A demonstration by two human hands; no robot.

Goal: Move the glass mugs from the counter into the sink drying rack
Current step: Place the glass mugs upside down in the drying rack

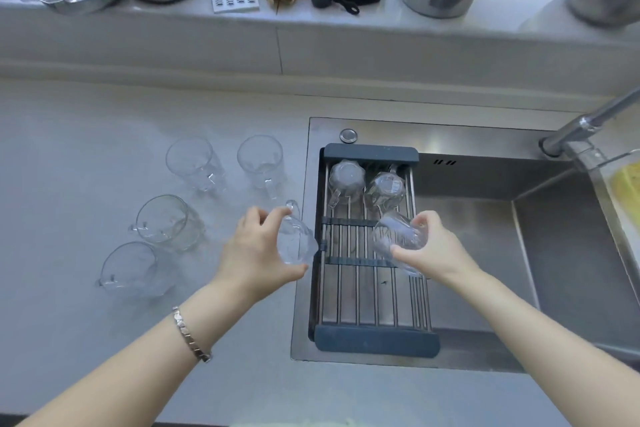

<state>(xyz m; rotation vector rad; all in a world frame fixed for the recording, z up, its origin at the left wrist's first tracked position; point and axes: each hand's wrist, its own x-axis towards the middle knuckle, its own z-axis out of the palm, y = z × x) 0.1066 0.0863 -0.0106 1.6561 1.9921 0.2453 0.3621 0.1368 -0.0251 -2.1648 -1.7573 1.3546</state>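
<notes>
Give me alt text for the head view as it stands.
Each hand holds a glass mug: the right hand tips one over the sink rack, the left hand carries another at the counter's edge. Two mugs lie upside down in the rack; four wait on the counter.

Both bare forearms reach forward from the lower corners. The left hand (258,246), its wrist wearing a metal bracelet (191,334), curls its fingers and thumb around a glass mug (296,241). The right hand (433,248) grips a second mug (398,239), apparently tilted, thumb underneath.
</notes>
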